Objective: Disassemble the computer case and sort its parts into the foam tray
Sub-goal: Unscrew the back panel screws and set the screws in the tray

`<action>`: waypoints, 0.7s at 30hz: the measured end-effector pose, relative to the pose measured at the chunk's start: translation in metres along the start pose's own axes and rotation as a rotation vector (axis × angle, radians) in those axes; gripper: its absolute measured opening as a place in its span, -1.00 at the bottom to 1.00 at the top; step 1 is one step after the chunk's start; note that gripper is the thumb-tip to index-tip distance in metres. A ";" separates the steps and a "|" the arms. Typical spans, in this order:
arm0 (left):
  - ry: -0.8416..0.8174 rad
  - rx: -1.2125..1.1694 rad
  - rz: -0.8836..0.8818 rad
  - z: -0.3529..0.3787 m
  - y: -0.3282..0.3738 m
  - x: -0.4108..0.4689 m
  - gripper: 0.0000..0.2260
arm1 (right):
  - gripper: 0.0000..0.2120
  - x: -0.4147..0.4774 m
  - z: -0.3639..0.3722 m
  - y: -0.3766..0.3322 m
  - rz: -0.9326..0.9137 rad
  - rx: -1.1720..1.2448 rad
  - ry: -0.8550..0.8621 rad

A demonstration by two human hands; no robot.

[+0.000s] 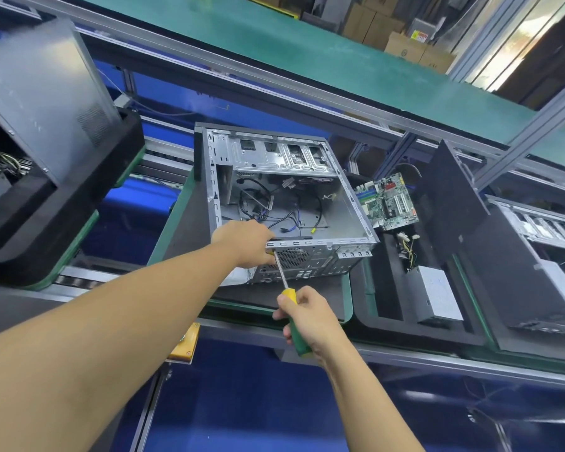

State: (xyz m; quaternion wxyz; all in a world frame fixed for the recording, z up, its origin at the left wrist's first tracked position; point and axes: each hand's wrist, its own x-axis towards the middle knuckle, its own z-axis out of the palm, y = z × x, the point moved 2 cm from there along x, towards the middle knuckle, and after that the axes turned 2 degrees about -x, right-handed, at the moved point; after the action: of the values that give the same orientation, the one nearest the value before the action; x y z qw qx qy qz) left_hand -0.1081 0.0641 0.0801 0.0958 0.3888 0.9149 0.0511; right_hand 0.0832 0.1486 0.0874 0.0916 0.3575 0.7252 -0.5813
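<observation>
**A:** How far along is it?

**B:** Partway, I'd judge. On the left, the left grip (246,243) is curled over the rear rim of the computer case (343,210), holding it steady. The case lies on its side, open side up, on a green-edged carrier (348,298) in the middle of the line. There is no board inside, only loose cables (258,203), with the drive cage (281,158) at the far end.

**A:** What's the step in hand?

**B:** Probably the rear fan. The tip of the screwdriver (289,295) sits at the rear panel just beside the fan grille (292,257). The right grip (309,318) is wrapped round its green-and-yellow handle.

**A:** What has been sorted?

**B:** To the right, the black foam tray (372,308) holds three parts. The motherboard (387,203) is at its far end and the power supply (437,293) is nearer. A dark side panel (447,197) stands on edge along the tray's right side.

**A:** And what's left?

**B:** The fan, the cables and perhaps the drive cage. I can't tell what else sits under the wiring.

**A:** Which way does the case point?

**B:** Its rear panel faces the person and its drive bays point away. The long axis runs near to far, skewed a little leftward at the far end. The screwdriver slants from lower right up to upper left.
</observation>
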 end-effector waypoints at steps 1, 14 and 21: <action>-0.002 -0.003 0.002 0.000 0.000 0.000 -0.71 | -0.78 0.000 -0.002 -0.002 0.068 0.065 -0.056; 0.007 -0.005 0.027 0.001 0.000 0.001 -0.69 | -0.80 -0.001 -0.006 0.005 -0.211 -0.428 0.306; -0.011 -0.009 0.026 0.000 -0.001 0.001 -0.74 | -0.72 -0.004 -0.002 -0.008 0.196 0.316 -0.183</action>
State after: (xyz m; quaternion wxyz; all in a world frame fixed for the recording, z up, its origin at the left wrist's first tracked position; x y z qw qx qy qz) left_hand -0.1095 0.0642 0.0798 0.1021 0.4004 0.9090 0.0542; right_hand 0.0817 0.1483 0.0960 0.1561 0.3821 0.5754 -0.7061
